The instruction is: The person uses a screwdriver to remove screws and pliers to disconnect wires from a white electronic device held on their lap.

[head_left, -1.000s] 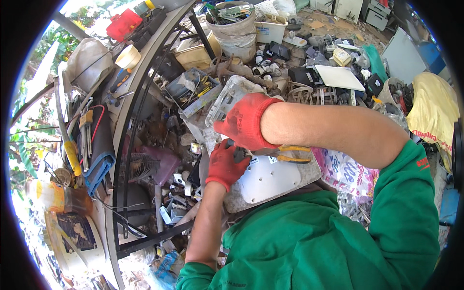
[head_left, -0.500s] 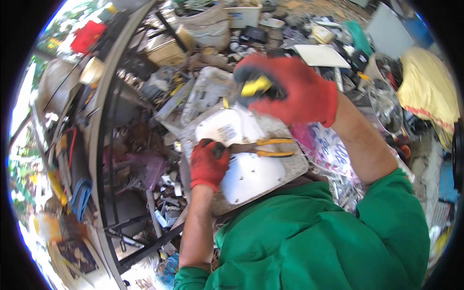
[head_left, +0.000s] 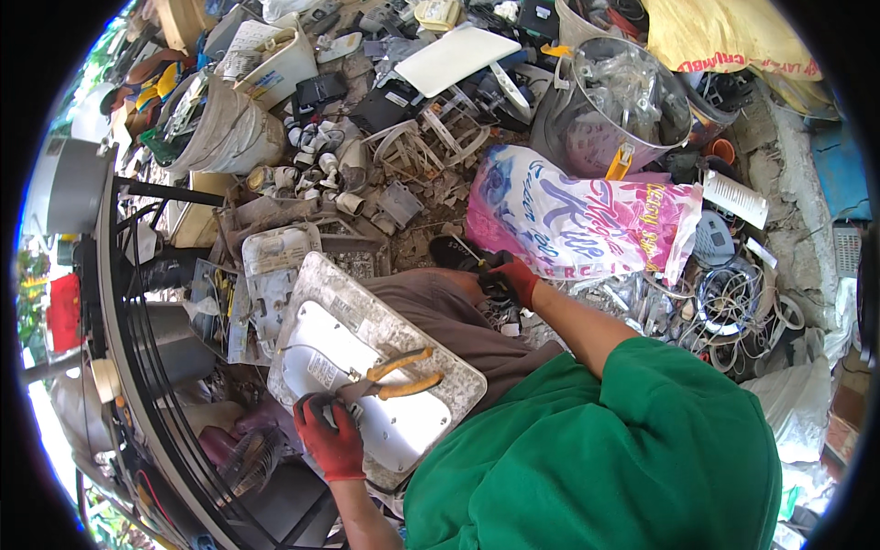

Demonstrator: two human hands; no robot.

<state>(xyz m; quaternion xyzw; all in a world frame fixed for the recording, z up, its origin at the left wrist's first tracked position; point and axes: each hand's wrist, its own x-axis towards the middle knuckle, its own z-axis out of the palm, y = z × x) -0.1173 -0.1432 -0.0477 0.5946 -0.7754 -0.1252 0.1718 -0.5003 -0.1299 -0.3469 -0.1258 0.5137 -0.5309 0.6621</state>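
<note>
Red fabric covers both hands. The left hand curls its gloved fingers down onto the lower edge of a white plastic panel, pinching it there at the near end. That panel lies face up on a grey speckled slab which rests tilted across the person's lap, on brown trousers. A pair of pliers with orange handles lies loose on the white panel just beside the left hand, its dark nose pointing toward the glove and its handles spread toward the right; no finger is on it.

The right hand reaches out past the knee to the ground, its fingers bent around a small dark object among the scrap; whether it is firmly gripped I cannot tell, since the thing is small and half hidden. The hand sits just below a pink and white printed plastic sack.

Further out, a clear plastic bucket with a yellow clip stands behind the sack, a white flat board lies beyond it to the left, and coils of white cable lie to the right. A black metal frame curves down the left side. A green sleeve covers the right upper arm.
</note>
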